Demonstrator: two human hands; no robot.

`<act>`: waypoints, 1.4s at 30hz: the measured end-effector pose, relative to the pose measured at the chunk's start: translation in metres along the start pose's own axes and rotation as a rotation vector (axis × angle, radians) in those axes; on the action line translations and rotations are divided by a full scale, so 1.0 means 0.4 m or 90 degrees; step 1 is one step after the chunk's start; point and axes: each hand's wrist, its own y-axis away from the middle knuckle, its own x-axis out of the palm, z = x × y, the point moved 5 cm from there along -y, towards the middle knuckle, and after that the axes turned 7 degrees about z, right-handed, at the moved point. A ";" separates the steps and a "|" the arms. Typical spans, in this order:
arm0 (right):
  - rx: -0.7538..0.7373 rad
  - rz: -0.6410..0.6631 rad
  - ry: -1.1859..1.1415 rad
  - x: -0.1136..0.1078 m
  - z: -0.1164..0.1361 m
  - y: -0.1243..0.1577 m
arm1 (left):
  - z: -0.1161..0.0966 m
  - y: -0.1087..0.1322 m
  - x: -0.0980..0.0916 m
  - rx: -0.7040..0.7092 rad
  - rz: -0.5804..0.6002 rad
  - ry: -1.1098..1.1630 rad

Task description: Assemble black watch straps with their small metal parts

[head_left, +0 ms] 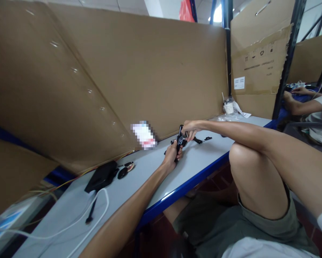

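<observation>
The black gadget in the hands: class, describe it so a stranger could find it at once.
Find the grey table with the blue edge, before the cardboard wall. Midway along it the left hand and the right hand meet. The black gadget is the one thing they hold; the black pouch to its left lies flat, untouched.

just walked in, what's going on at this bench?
A seated person holds a small black device in both hands just above the grey table, close to the cardboard wall. The left hand grips it from below and the right hand pinches its upper part. A black pouch, small black parts and a white cable lie further left. Another person works at the next station.
</observation>
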 end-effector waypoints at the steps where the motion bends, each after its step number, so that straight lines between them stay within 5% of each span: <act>1: -0.010 -0.014 -0.015 -0.003 -0.001 0.002 | 0.001 -0.001 -0.002 -0.002 -0.001 0.003; 7: -0.027 -0.099 -0.021 -0.036 -0.027 0.001 | 0.008 -0.005 -0.014 -0.015 -0.020 0.006; 17: -0.004 0.062 -0.001 0.002 -0.050 0.024 | 0.009 -0.005 -0.012 -0.023 -0.015 0.008; 28: -0.002 0.123 -0.040 0.047 -0.052 -0.031 | 0.008 -0.009 -0.007 -0.023 -0.005 0.019; 42: -0.036 0.093 -0.021 0.054 -0.040 -0.035 | 0.009 -0.014 -0.006 0.039 -0.027 -0.088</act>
